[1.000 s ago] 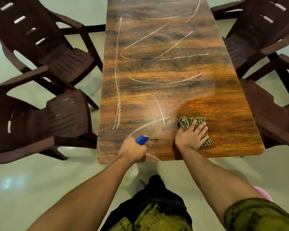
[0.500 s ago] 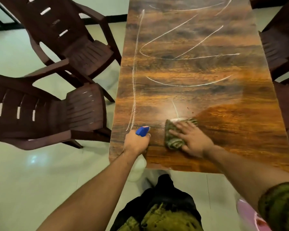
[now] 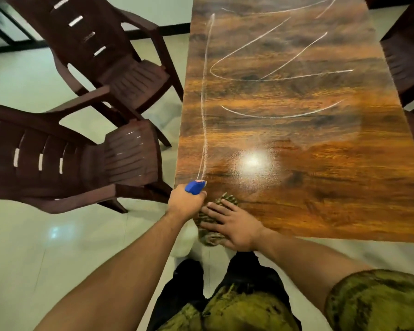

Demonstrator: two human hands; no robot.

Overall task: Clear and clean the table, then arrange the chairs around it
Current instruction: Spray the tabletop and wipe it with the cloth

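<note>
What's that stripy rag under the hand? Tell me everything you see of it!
The cloth is a small rag, green with dark stripes, soft and crumpled into a bunch. It lies on the wooden table at its near edge, by the left corner. The right hand presses it down with straight fingers, covering its middle. The left hand, gripping a spray bottle, is right beside it.

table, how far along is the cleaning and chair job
Done: the table looks cleared, near right part free of marks. In hand: left hand grips the spray bottle, right hand presses the cloth. Left: white lines farther up, and the chairs sit askew.
</note>
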